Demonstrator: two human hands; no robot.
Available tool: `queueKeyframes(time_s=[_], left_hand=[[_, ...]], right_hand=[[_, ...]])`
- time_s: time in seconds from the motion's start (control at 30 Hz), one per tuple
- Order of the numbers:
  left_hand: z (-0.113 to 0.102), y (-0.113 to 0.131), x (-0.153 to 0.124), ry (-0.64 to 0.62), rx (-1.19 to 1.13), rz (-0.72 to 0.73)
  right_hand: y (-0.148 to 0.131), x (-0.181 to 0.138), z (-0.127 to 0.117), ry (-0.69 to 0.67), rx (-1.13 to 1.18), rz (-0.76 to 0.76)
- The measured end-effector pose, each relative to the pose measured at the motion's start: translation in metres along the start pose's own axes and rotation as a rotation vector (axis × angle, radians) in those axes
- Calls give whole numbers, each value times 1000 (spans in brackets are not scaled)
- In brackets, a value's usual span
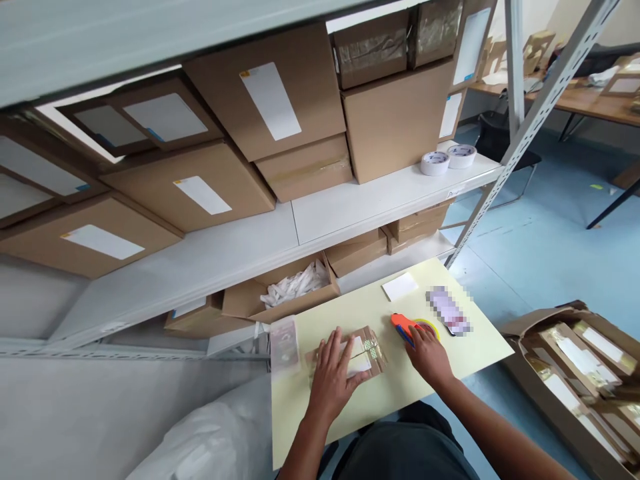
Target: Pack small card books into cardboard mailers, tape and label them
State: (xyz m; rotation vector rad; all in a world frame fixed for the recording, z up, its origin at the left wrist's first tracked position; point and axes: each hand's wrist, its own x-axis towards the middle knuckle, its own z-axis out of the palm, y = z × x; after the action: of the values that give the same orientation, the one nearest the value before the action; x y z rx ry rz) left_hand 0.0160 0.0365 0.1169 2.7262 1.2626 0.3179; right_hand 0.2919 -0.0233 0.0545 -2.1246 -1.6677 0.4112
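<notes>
My left hand (334,375) lies flat with fingers spread on a small brown cardboard packet (373,349) that carries a white label, pressing it onto the pale yellow table (380,393). My right hand (429,353) rests closed over an orange and blue tape dispenser (401,323) holding a yellow-rimmed roll, just right of the packet. A clear plastic bag (284,344) lies at the table's left edge. A white card (400,287) and a blurred flat object (449,311) sit farther back on the table.
A metal shelf rack (320,227) stacked with labelled cardboard boxes (280,100) stands close in front; two tape rolls (447,160) sit on its right end. An open box of white wrappers (295,287) lies on the lower shelf. A carton of packets (580,367) stands on the floor at right.
</notes>
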Motion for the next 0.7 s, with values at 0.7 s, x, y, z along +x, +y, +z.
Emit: queueKeyframes(time_s=[0.7], left_hand=[[2,-26,-46,-6,-547,-922]], right_hand=[[-117,-17,9,-38,899,427]])
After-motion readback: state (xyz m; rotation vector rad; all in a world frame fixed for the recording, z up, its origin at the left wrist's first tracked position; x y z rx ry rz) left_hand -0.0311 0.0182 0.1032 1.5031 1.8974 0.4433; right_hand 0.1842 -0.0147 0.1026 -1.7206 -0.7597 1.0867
